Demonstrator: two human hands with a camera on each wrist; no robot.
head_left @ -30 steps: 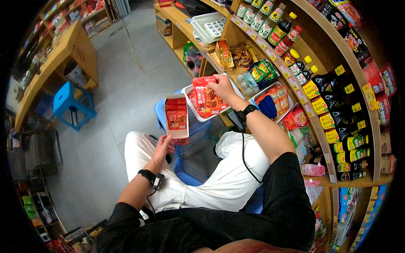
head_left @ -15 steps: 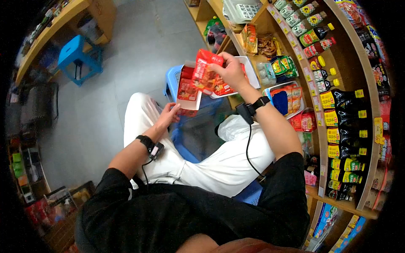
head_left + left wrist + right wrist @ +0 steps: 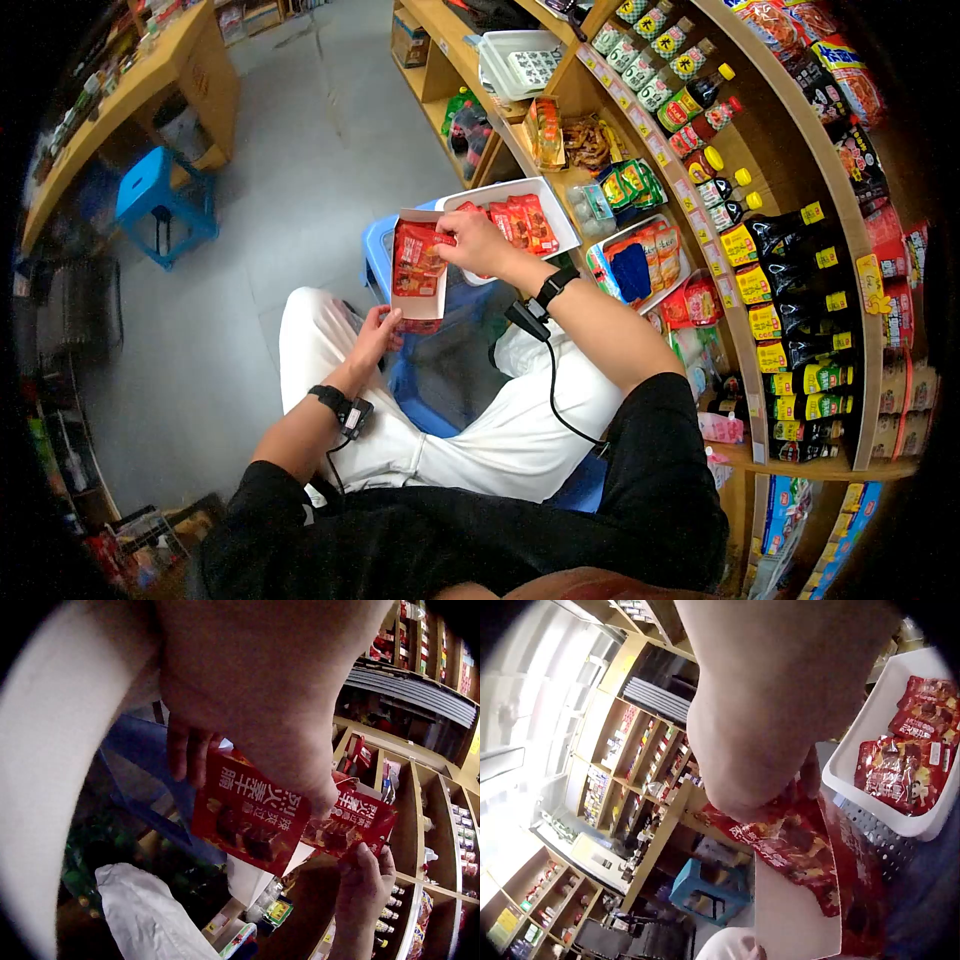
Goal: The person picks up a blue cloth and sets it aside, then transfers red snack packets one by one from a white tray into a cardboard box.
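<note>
A narrow cardboard box [image 3: 432, 307], white inside and printed red outside [image 3: 251, 814], stands tilted between my hands with red snack packets [image 3: 412, 262] in it. Its near end is gripped by my left hand [image 3: 374, 338], thumb at the edge. My right hand [image 3: 478, 245] reaches over the box's right side and pinches a red snack packet [image 3: 799, 844], which lies against the opening in the right wrist view. Just behind that hand, a white tray [image 3: 568, 238] holds more red packets [image 3: 528, 222].
A blue stool [image 3: 378, 245] stands under the box and tray. Shelves with sauce bottles [image 3: 790, 285] rise on the right, and a tray of orange packets [image 3: 665, 255] sits on a lower ledge. Another blue stool [image 3: 165, 205] is on the floor at left, near a wooden counter [image 3: 200, 90].
My right hand has brought the packet leftward from over the white tray, and down into the box's opening. My left hand keeps its grip on the box. The head view has swung about.
</note>
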